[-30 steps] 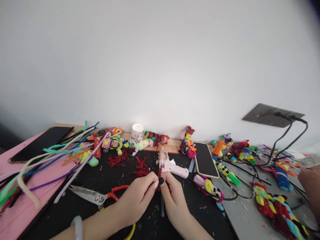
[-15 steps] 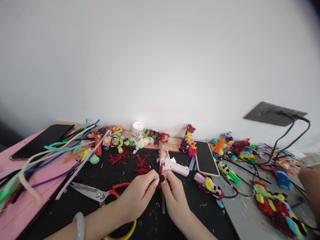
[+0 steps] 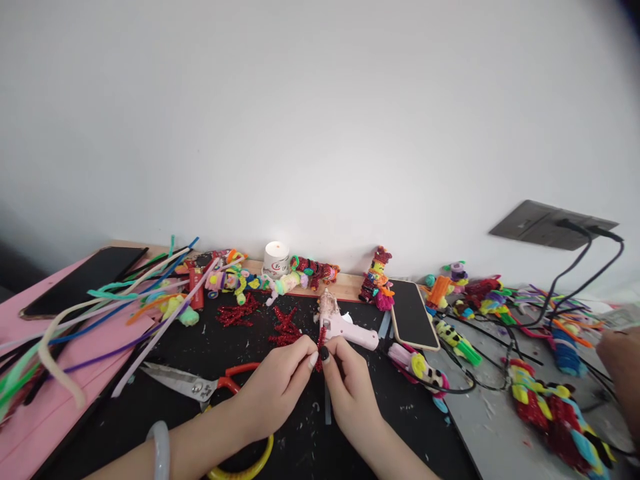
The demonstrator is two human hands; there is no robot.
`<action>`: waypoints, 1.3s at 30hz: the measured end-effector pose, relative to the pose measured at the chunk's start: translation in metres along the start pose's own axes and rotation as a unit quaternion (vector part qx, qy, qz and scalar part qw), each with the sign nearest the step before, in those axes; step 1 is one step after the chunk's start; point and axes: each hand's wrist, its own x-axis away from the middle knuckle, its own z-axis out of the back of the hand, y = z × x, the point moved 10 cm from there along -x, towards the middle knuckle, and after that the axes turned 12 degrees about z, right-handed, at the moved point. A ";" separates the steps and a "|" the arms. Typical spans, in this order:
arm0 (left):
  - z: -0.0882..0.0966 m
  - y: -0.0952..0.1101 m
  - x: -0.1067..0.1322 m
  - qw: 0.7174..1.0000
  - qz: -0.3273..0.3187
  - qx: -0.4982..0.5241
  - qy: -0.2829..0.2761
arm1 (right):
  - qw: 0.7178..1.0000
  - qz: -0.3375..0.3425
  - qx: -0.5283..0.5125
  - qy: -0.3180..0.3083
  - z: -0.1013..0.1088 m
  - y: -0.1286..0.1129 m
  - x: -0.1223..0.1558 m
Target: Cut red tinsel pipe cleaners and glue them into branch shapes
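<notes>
Red glitter stem [image 3: 320, 341] pinched between left hand [image 3: 277, 390] and right hand [image 3: 350, 390].

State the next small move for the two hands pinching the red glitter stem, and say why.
Probably one more short twist. Both hands, left hand and right hand, meet fingertip to fingertip on the red stem, which stands upright between them; the glue gun lies untouched behind.

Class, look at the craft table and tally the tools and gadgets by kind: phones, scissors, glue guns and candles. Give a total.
Phones: 2
Scissors: 1
Glue guns: 1
Candles: 1
Total: 5
</notes>
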 end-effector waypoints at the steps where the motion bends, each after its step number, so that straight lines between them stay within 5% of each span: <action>1: 0.000 0.000 0.000 1.000 0.000 0.002 0.001 | 1.000 0.001 0.001 0.002 0.000 0.000 0.000; 39: 0.003 -0.003 -0.001 0.999 0.025 0.027 0.005 | 1.000 -0.007 -0.014 0.024 0.004 0.002 -0.001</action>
